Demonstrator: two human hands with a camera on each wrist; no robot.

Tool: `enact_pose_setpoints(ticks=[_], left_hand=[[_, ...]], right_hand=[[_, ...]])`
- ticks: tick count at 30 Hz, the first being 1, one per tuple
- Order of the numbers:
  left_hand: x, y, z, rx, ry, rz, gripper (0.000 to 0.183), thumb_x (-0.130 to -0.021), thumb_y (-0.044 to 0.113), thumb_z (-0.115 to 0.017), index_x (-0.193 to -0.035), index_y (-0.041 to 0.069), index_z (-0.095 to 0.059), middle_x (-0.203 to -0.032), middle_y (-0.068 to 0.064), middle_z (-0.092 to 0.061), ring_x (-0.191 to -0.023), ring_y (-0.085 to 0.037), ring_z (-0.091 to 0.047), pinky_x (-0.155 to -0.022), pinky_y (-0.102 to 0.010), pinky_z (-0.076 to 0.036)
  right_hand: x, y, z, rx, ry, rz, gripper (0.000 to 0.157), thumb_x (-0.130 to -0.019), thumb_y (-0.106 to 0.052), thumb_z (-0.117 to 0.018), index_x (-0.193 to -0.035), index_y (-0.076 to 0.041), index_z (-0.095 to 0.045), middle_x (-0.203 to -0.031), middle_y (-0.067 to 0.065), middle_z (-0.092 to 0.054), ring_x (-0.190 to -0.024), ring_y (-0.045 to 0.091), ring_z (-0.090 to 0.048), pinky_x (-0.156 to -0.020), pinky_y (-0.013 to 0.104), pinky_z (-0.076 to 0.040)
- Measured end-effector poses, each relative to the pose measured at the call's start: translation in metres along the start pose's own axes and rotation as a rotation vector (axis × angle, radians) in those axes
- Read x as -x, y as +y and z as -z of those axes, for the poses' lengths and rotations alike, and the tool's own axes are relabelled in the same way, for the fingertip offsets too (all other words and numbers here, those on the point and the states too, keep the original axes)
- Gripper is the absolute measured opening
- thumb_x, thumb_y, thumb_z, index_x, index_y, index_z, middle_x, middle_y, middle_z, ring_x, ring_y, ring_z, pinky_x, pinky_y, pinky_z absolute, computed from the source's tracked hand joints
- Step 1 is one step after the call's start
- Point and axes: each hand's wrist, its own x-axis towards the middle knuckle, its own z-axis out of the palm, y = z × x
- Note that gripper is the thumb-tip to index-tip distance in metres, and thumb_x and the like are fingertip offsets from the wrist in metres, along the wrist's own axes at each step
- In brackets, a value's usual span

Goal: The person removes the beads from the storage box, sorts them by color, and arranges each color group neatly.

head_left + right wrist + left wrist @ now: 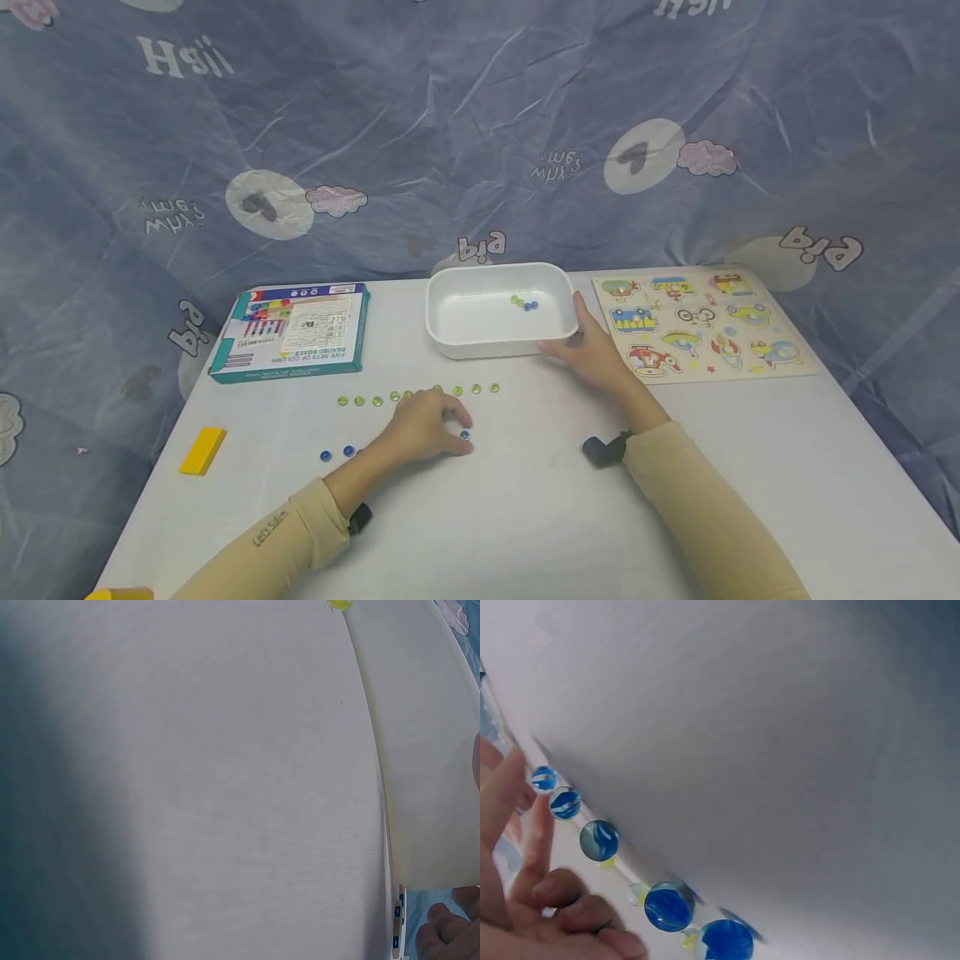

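Note:
My left hand (pixel 423 427) reaches low over the table, thumb and index finger spread on either side of a blue marble (pixel 465 435), with gaps showing around it. More blue marbles (pixel 326 456) lie in a row to its left, part of it hidden under my forearm. In the left wrist view these glass marbles (pixel 669 907) show blue swirls. Behind them runs a row of yellow-green marbles (pixel 457 391), partly covered by my hand. My right hand (pixel 592 354) grips the near right corner of a white basin (pixel 487 348), thumb at its front wall. Several blue and green marbles (pixel 531 306) sit inside it.
A boxed bead set (pixel 288 333) lies at the back left, and a yellow block (pixel 202 451) in front of it. A wooden picture puzzle board (pixel 705 325) lies right of the basin. A patterned blue cloth (pixel 420 150) hangs behind the table.

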Motion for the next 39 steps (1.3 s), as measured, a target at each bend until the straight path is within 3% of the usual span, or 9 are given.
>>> enact_pose_setpoints(ticks=[4, 9, 12, 17, 20, 24, 27, 34, 39], left_hand=[[0.003, 0.007, 0.008, 0.024, 0.021, -0.010, 0.029, -0.064, 0.038, -0.084, -0.088, 0.029, -0.070, -0.107, 0.004, -0.066, -0.100, -0.018, -0.057, -0.090, -0.044, -0.042], [-0.001, 0.020, 0.027, 0.025, 0.064, -0.074, 0.027, -0.069, 0.037, -0.082, -0.092, 0.028, -0.071, -0.105, 0.005, -0.067, -0.103, -0.019, -0.058, -0.093, -0.044, -0.037], [-0.009, 0.029, 0.041, 0.030, 0.093, -0.096, 0.022, -0.073, 0.036, -0.080, -0.092, 0.028, -0.070, -0.111, 0.004, -0.068, -0.106, -0.020, -0.059, -0.096, -0.046, -0.036], [-0.030, 0.044, 0.063, 0.087, 0.146, -0.085, 0.016, -0.078, 0.034, -0.075, -0.093, 0.028, -0.069, -0.123, 0.000, -0.064, -0.114, -0.023, -0.058, -0.096, -0.047, -0.044], [-0.049, 0.053, 0.071, 0.109, 0.174, -0.100, 0.018, -0.080, 0.034, -0.073, -0.096, 0.028, -0.068, -0.108, -0.002, -0.066, -0.102, -0.019, -0.059, -0.094, -0.041, -0.043], [-0.078, 0.059, 0.072, 0.203, 0.170, -0.112, 0.024, -0.081, 0.031, -0.071, -0.104, 0.024, -0.067, -0.075, -0.001, -0.050, -0.067, -0.017, -0.047, -0.066, -0.032, -0.037], [-0.100, 0.060, 0.068, 0.267, 0.164, -0.104, 0.025, -0.084, 0.029, -0.070, -0.108, 0.023, -0.067, -0.072, 0.001, -0.045, -0.059, -0.015, -0.040, -0.055, -0.028, -0.034], [-0.144, 0.062, 0.059, 0.284, 0.177, -0.056, 0.022, -0.088, 0.026, -0.064, -0.110, 0.024, -0.066, -0.089, 0.000, -0.059, -0.080, -0.018, -0.053, -0.089, -0.044, -0.035], [-0.164, 0.061, 0.052, 0.250, 0.172, -0.034, 0.024, -0.086, 0.025, -0.067, -0.111, 0.024, -0.066, -0.096, -0.001, -0.062, -0.090, -0.019, -0.056, -0.098, -0.049, -0.034]], right_hand=[[-0.001, 0.001, 0.000, 0.002, -0.001, -0.009, 0.113, -0.073, -0.060, -0.070, -0.150, -0.032, 0.009, -0.160, -0.003, -0.002, -0.148, 0.027, -0.006, -0.117, 0.052, -0.012], [-0.001, 0.001, -0.001, -0.001, -0.001, -0.005, 0.113, -0.075, -0.058, -0.070, -0.150, -0.030, 0.009, -0.160, -0.002, -0.002, -0.148, 0.028, -0.007, -0.116, 0.053, -0.012], [-0.001, 0.000, 0.000, -0.001, -0.002, -0.007, 0.113, -0.075, -0.057, -0.071, -0.150, -0.030, 0.009, -0.160, -0.002, -0.002, -0.148, 0.029, -0.006, -0.116, 0.054, -0.012], [0.000, -0.002, 0.000, 0.002, 0.000, -0.010, 0.113, -0.074, -0.059, -0.071, -0.150, -0.031, 0.008, -0.160, -0.003, -0.002, -0.148, 0.027, -0.006, -0.117, 0.052, -0.012], [0.000, -0.003, 0.000, 0.005, 0.006, -0.012, 0.113, -0.073, -0.060, -0.071, -0.150, -0.032, 0.008, -0.160, -0.003, -0.002, -0.148, 0.027, -0.006, -0.117, 0.053, -0.012], [0.001, 0.000, -0.001, -0.001, 0.004, -0.019, 0.111, -0.074, -0.058, -0.071, -0.150, -0.034, 0.008, -0.160, -0.003, -0.003, -0.148, 0.028, -0.007, -0.116, 0.054, -0.013], [0.001, 0.002, -0.002, -0.001, -0.002, -0.025, 0.111, -0.075, -0.057, -0.071, -0.149, -0.034, 0.008, -0.160, -0.003, -0.003, -0.148, 0.028, -0.007, -0.116, 0.054, -0.013], [0.000, 0.001, -0.001, 0.010, 0.002, -0.008, 0.112, -0.075, -0.059, -0.070, -0.150, -0.032, 0.008, -0.160, -0.002, -0.002, -0.148, 0.029, -0.007, -0.115, 0.055, -0.014], [0.001, -0.001, -0.001, 0.012, 0.003, 0.001, 0.113, -0.074, -0.060, -0.070, -0.151, -0.029, 0.007, -0.160, -0.001, -0.003, -0.148, 0.028, -0.007, -0.116, 0.053, -0.014]])
